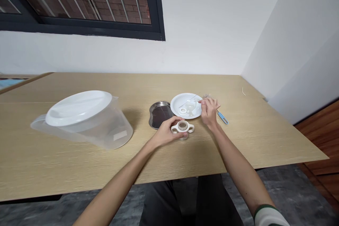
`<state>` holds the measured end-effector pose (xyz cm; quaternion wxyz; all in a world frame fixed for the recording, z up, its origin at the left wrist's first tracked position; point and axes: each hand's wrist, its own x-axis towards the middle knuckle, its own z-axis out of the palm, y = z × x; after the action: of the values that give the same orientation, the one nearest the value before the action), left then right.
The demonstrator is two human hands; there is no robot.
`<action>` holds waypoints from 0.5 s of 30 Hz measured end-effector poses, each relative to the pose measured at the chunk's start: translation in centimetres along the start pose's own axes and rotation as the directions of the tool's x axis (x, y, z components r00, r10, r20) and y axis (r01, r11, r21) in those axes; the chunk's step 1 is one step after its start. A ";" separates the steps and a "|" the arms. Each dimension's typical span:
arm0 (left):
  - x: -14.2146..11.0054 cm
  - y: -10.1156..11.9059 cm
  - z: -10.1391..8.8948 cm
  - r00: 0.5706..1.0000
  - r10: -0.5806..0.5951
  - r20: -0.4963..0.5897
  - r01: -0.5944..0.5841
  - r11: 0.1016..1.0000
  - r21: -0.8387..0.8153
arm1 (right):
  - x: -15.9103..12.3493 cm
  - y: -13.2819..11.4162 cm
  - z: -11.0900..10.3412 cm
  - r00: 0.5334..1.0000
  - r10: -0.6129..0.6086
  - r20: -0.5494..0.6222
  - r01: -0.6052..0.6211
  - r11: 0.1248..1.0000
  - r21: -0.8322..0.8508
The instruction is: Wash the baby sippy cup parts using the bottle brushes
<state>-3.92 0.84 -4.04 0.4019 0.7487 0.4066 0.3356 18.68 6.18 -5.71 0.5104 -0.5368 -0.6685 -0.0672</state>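
My left hand (pixel 169 130) is closed around a small white two-handled cup (pixel 182 125), round and open at the top, near the front of the table. Up and to the right, my right hand (pixel 209 111) is over the right rim of a white plate (pixel 176 103). Its thumb and fingers are pinched together; what they hold, if anything, is too small to make out. Several clear and white parts (pixel 190 106) lie on the plate, one of them ring-shaped. Partly hidden behind my right hand is a brush with a blue handle (pixel 222 117).
A shiny metal kidney-shaped tray (pixel 159 114) stands left of the plate. Farther left is a large translucent pitcher (pixel 106 130) with a white lid. A thin white strip (pixel 243 91) lies at the back right of the wooden table (pixel 79 169). A wall rises behind.
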 end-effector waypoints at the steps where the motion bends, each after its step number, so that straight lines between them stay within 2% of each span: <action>1: 0.0 -0.1 0.0 1.000 0.001 0.000 -0.001 1.000 0.000 | 0.0 0.0 0.0 1.000 -0.002 -0.003 0.002 1.000 0.001; 15: 0.1 -0.3 -0.2 1.000 0.000 0.011 0.000 1.000 0.009 | -0.1 0.0 0.0 1.000 -0.004 0.006 0.003 1.000 0.030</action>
<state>-4.14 1.08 -4.25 0.4008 0.7522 0.4059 0.3299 18.70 6.15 -5.81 0.5161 -0.5281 -0.6720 -0.0564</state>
